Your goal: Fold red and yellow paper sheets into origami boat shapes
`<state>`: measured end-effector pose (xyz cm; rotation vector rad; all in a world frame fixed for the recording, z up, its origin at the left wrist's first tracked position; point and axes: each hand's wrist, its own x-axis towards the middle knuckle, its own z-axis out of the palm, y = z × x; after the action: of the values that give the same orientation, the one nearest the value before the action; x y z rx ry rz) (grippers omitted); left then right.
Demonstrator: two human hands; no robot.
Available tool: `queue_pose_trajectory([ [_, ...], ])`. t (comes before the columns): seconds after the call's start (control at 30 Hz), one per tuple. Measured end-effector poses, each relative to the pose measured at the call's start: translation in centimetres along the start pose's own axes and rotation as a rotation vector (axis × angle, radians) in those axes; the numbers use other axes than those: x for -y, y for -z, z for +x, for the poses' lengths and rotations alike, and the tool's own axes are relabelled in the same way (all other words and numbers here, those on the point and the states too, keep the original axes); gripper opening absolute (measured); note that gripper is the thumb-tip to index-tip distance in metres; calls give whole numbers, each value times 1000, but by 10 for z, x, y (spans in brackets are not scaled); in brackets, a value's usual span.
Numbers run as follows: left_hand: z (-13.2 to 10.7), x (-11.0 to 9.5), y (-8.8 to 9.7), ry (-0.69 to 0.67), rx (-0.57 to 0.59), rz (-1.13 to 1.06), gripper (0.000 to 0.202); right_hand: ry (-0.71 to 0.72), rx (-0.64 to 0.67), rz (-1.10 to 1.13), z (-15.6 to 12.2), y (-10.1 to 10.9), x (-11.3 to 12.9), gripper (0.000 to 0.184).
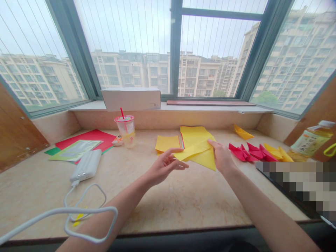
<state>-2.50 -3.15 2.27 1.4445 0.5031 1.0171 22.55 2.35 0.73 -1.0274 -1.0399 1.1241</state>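
Observation:
My right hand [223, 156] grips the right side of a folded sheet of yellow paper [201, 152], thumb and fingers closed on its edge. The paper is held up above the counter, with a long flap lying slantwise across it. My left hand [168, 165] is at the paper's left corner, its fingers stretched out and apart. Whether they touch that corner is hard to tell. Behind the held sheet lies more yellow paper [194, 130], next to a stack of small orange-yellow sheets [168, 143], partly hidden by my left hand.
Red folded-paper pieces [241, 153] and a yellow paper boat [243, 132] lie right, near a drink bottle [311, 140] and a blurred-out dark-edged object [275, 185]. Left are a plastic cup [126, 131], red sheets [89, 134], a power bank [87, 164] and its white cable [90, 210].

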Motion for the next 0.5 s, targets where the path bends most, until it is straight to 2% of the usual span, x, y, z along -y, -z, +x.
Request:
queue_pose_trajectory([
  [0.17, 3, 4, 4, 39, -31, 41, 40, 23, 27, 72, -4, -7, 1, 29],
  [0.5, 2, -10, 3, 95, -66, -12, 34, 61, 37, 172, -9, -12, 11, 29],
])
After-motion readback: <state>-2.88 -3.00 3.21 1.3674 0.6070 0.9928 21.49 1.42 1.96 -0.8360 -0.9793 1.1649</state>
